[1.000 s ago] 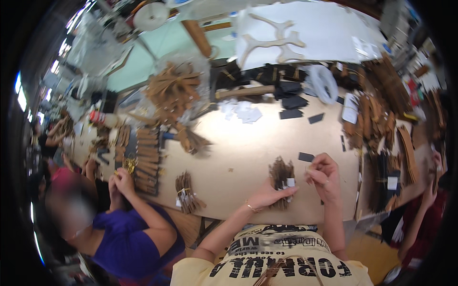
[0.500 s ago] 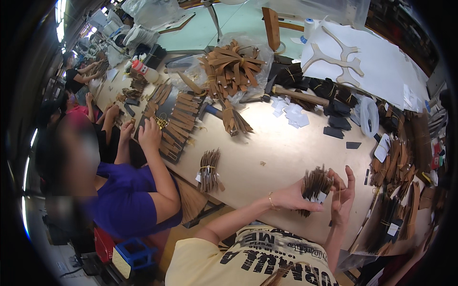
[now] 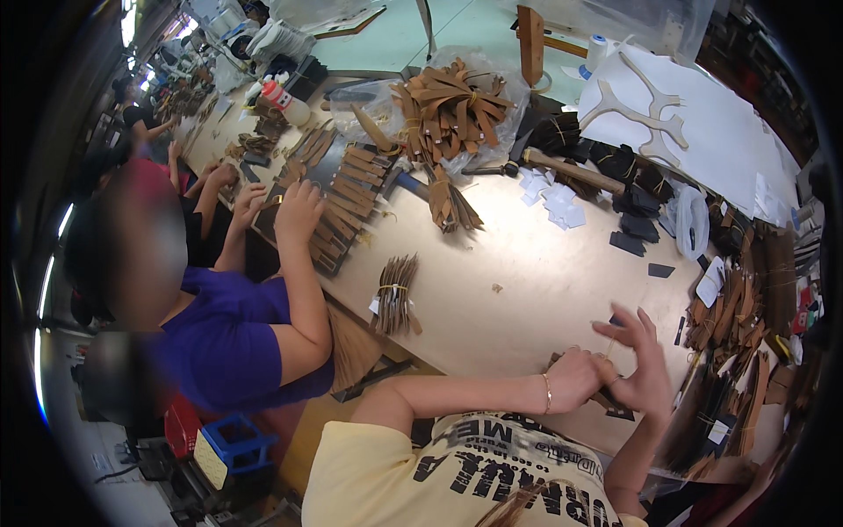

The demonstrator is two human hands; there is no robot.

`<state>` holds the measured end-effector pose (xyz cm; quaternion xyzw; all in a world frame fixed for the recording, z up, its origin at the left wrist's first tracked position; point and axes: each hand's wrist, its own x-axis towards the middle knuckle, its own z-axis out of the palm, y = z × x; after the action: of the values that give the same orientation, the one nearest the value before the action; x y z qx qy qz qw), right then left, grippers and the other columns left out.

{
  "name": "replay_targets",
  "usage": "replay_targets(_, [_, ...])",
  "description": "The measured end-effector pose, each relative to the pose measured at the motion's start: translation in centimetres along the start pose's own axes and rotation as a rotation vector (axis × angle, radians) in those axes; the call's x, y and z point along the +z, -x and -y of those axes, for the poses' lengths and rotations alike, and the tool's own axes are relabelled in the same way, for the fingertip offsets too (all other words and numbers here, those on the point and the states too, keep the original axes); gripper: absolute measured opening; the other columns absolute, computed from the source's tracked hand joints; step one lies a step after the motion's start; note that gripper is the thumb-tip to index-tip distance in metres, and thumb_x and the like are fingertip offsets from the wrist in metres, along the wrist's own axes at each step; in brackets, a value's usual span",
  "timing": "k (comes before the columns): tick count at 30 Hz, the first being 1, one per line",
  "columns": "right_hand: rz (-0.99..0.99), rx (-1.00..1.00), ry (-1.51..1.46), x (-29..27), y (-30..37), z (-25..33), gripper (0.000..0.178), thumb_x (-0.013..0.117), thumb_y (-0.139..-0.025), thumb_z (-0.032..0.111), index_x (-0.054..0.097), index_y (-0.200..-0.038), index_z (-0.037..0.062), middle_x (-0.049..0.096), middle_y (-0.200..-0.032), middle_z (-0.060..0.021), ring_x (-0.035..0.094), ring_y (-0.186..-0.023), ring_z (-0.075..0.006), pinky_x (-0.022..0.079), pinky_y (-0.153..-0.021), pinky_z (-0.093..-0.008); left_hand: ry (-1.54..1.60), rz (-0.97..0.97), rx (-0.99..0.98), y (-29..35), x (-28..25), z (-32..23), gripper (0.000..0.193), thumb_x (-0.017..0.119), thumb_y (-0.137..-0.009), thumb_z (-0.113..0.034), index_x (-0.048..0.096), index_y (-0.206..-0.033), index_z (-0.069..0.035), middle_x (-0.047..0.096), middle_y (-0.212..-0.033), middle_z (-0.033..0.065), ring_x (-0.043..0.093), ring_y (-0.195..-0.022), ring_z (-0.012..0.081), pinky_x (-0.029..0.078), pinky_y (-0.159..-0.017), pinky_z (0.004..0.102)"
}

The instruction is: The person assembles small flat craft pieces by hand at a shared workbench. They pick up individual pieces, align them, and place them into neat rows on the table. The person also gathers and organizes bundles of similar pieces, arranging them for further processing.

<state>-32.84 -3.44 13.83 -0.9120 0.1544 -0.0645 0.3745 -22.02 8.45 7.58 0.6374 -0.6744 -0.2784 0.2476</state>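
Observation:
My left hand (image 3: 575, 379), with a thin bracelet at its wrist, closes round a bundle of brown leather strips (image 3: 555, 359). The hand covers most of the bundle, and only its ends peek out. Right against it is my right hand (image 3: 643, 364), its fingers stretched and slightly smeared by motion. A thin tan rubber band (image 3: 609, 346) appears to run between those fingers and the bundle. To the left on the table lies a second bundle of brown strips (image 3: 395, 294), tied with a band and tucked with white paper.
A co-worker in purple (image 3: 241, 338) handles strips at the left. A large heap of brown straps (image 3: 452, 101), a wooden-handled hammer (image 3: 575, 171), white paper slips (image 3: 558, 202) and dark leather pieces (image 3: 634, 227) lie across the far side. More bundles (image 3: 733, 307) crowd the right edge.
My left hand has turned over the bundle and now hides most of it. My right hand has come against the left, fingers spread. The view has shifted slightly.

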Motion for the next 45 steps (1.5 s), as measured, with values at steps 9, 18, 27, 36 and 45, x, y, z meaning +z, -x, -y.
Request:
replay_targets(9, [-0.259,0.01,0.029,1.4,1.5,-4.7,0.034,0.071,-0.079,0.01,0.06,-0.111,0.0071,0.061,-0.064,-0.0013,0.05,-0.061,-0.0184,0.04,-0.084,-0.0337,0.861,-0.284,-0.422,2.1,-7.1,3.2,0.043,0.078,-0.073,-0.011,0.061,-0.11,0.005,0.066,-0.09,0.0081,0.061,-0.079,0.0111,0.052,-0.071,0.0295])
replay_targets(18, [-0.5,-0.083,-2.055,2.6,3.8,-2.2,0.03,0.048,-0.1,0.022,0.053,-0.122,0.0019,0.07,-0.098,-0.0058,0.063,-0.082,-0.0193,0.044,-0.085,-0.0349,1.002,-0.445,-0.067,1.0,-2.6,0.0,0.046,0.077,-0.079,-0.01,0.061,-0.12,0.003,0.069,-0.101,0.0062,0.063,-0.088,0.0085,0.052,-0.082,0.0253])
replay_targets(27, [-0.753,0.001,-0.937,6.7,2.3,-3.2,0.076,0.063,-0.094,0.039,0.033,-0.147,-0.0063,0.049,-0.142,-0.0222,0.054,-0.124,-0.0237,0.044,-0.103,-0.0357,1.172,-0.268,-0.12,1.4,-2.4,-0.5,0.046,0.078,-0.075,-0.008,0.063,-0.116,0.004,0.071,-0.092,0.0074,0.062,-0.085,0.0078,0.052,-0.073,0.0264])
replay_targets(36, [0.016,-0.104,-0.019,-0.4,1.2,2.0,0.06,0.089,-0.063,0.041,0.067,-0.107,0.008,0.069,-0.101,-0.0082,0.065,-0.099,-0.0259,0.031,-0.108,-0.0489,0.437,-0.161,-0.039,2.0,-0.9,2.4,0.04,0.078,-0.064,-0.008,0.065,-0.101,-0.001,0.067,-0.087,0.0194,0.065,-0.082,0.0393,0.052,-0.078,0.0422])
replay_targets(45, [-0.32,-0.018,0.005,0.6,-0.2,4.5,0.057,0.086,-0.068,0.038,0.065,-0.108,0.0034,0.067,-0.11,-0.0132,0.064,-0.1,-0.0326,0.044,-0.096,-0.0456,0.433,-0.269,-0.222,2.9,-2.5,3.3,0.044,0.078,-0.066,-0.009,0.064,-0.107,-0.001,0.068,-0.095,0.0188,0.065,-0.091,0.039,0.052,-0.081,0.044])
